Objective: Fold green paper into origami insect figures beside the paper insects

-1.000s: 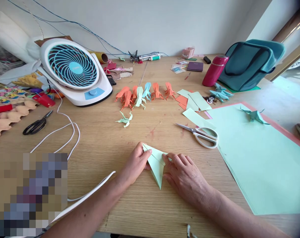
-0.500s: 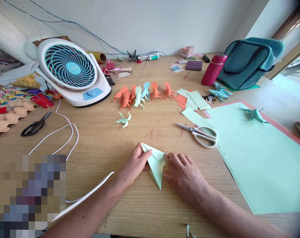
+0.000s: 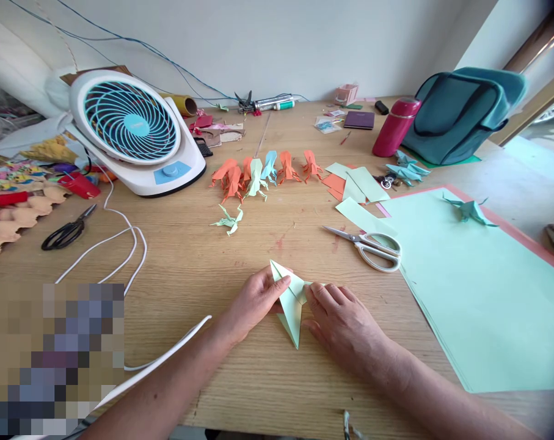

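Observation:
Between my hands is a pale green folded paper (image 3: pixel 292 304), a pointed shape with one tip up to the left and another toward me. My left hand (image 3: pixel 258 299) grips its left side, thumb on top and fingers partly hidden beneath. My right hand (image 3: pixel 338 318) pinches the right corner, and its fingers cover that part of the paper. Beyond them stand several folded paper figures in orange, pale green and blue, among them an orange figure (image 3: pixel 287 168). A light green paper figure (image 3: pixel 229 220) lies nearer to me. White-handled scissors (image 3: pixel 380 252) rest to the right.
Large green sheets (image 3: pixel 482 305) cover the right side, with a green paper figure (image 3: pixel 471 211) on them. A white fan (image 3: pixel 185 156) stands at the left, its cord near black scissors (image 3: pixel 66 232). At the back right are a red flask (image 3: pixel 396 128) and a teal bag (image 3: pixel 455 122).
My left hand and the paper's upper-left tip have moved slightly to the right, toward my right hand. My right hand stays at the right corner. Fingers now show at the far left edge.

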A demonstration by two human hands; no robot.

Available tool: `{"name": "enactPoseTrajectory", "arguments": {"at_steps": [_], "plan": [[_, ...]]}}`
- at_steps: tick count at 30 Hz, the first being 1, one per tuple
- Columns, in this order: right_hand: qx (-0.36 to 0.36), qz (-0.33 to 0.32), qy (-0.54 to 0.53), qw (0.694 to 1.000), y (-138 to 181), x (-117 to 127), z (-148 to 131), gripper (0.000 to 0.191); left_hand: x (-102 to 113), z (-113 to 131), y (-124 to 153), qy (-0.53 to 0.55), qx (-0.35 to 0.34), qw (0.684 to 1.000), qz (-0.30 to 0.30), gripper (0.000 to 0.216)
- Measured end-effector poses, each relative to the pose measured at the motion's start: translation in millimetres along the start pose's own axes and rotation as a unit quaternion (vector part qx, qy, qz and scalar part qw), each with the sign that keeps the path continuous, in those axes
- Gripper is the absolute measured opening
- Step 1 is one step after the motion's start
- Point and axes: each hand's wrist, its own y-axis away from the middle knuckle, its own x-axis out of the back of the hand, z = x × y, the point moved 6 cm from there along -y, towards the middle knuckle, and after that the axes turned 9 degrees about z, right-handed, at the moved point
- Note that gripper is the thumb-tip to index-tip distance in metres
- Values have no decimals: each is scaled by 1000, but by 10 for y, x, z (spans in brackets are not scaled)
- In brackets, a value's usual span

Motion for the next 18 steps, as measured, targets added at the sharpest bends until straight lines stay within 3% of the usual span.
{"name": "enactPoseTrajectory", "arguments": {"at_steps": [7, 14, 18], "plan": [[24, 20, -15, 999, 14, 52, -5, 29, -15, 9, 16, 21, 3, 1000, -3, 51], [46, 33, -21, 998, 21, 113, -77, 11, -5, -10, 4, 28, 14, 1000, 0, 55], [57, 36, -18, 998, 7, 154, -118, 13, -11, -1, 5, 28, 10, 1000, -7, 55]]}}
